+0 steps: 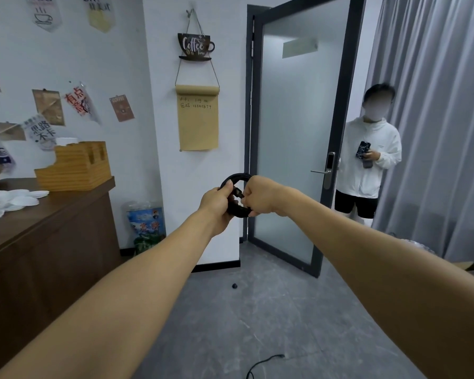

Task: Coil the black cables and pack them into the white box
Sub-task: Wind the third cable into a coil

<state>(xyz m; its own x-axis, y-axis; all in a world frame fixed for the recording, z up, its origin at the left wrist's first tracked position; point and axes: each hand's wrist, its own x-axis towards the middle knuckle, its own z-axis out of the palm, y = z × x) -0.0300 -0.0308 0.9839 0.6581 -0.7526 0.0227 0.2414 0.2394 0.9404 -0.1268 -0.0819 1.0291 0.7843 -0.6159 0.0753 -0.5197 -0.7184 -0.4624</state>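
Observation:
A black cable (237, 178) wound into a small coil is held up at arm's length in front of me, before the white wall and the door frame. My left hand (216, 202) grips the coil's left side with its fingers curled round the loops. My right hand (259, 196) grips the right side, and the plug end sticks out between the two hands. A second black cable (263, 363) lies loose on the grey floor near the bottom edge. No white box is in view.
A brown wooden counter (52, 228) on the left carries a wooden organiser (74, 168) and white lids (8, 201). A glass door (293, 132) stands open ahead, with a person (367, 160) in a white jacket beside grey curtains (435, 119). A small black object (234, 285) lies on the floor.

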